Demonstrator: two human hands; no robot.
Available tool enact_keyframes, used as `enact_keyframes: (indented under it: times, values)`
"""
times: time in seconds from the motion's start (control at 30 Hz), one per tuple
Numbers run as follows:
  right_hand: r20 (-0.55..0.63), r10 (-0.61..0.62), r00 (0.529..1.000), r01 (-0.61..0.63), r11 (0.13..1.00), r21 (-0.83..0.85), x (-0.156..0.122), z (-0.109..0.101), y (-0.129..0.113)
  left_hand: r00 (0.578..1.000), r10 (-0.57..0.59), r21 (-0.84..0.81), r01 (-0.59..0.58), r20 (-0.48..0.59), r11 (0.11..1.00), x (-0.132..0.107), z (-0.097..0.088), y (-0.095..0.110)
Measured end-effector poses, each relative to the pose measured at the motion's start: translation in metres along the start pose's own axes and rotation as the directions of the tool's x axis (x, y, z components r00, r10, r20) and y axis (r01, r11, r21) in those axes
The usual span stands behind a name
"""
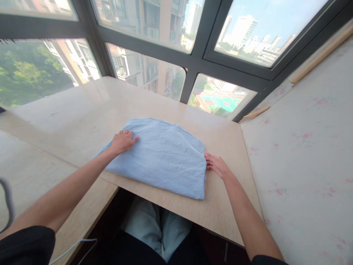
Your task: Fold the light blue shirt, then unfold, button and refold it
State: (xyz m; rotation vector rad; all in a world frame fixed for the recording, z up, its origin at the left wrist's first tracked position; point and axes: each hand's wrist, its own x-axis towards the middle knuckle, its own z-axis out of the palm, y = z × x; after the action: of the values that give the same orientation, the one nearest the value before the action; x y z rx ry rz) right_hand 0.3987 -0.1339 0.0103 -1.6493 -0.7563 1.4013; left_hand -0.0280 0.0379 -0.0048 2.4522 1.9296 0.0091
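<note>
A folded light blue cloth [165,156] lies on a pale wooden tabletop [91,106] in front of me. My left hand [123,141] rests flat on the cloth's left part, fingers stretched out, a ring on one finger. My right hand [216,165] lies on the table at the cloth's right edge, fingers extended and touching that edge. Neither hand grips anything.
Large dark-framed windows [193,62] rise just behind the table. A wall with pale floral paper [303,147] runs along the right. A lower wooden surface [27,176] sits at left, with a thin cable [74,246] near its front edge. My lap shows under the table.
</note>
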Motion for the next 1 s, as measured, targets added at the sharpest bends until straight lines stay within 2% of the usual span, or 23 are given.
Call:
enact_keyframes:
  times: [0.13,0.23,0.4,0.53,0.63,0.77,0.93,1.0]
  values:
    - [-0.051,-0.037,0.998,0.038,0.999,0.007,0.03,0.003,-0.013,0.995,-0.098,-0.002,0.098,0.036,0.995,0.03,-0.017,0.005]
    - [-0.146,-0.091,0.985,0.097,0.995,0.033,0.05,0.001,-0.022,0.995,-0.092,0.03,0.091,0.043,0.995,0.04,-0.017,0.008]
    - [-0.225,-0.119,0.967,0.137,0.988,0.067,0.069,-0.004,-0.029,0.994,-0.063,0.078,0.071,-0.094,0.994,0.027,0.003,0.01]
    - [-0.234,-0.067,0.97,0.087,0.993,0.076,0.073,-0.001,-0.026,0.993,-0.076,0.045,0.081,-0.093,0.996,0.021,0.009,0.009]
    - [-0.235,-0.041,0.971,0.061,0.995,0.081,0.063,-0.001,-0.023,0.995,-0.066,0.06,0.071,-0.071,0.996,0.022,0.006,0.008]
    - [-0.178,-0.003,0.984,0.016,0.997,0.071,0.031,-0.002,-0.015,0.997,-0.073,0.045,0.074,-0.031,0.996,0.026,-0.001,0.007]
    - [0.033,0.071,0.997,-0.071,0.997,0.021,-0.024,0.001,0.002,0.976,-0.195,0.003,0.196,0.092,0.981,0.031,-0.013,0.018]
    - [0.098,0.099,0.99,-0.099,0.995,0.001,-0.041,0.002,0.007,0.982,-0.186,0.013,0.185,0.025,0.983,0.027,-0.015,0.03]
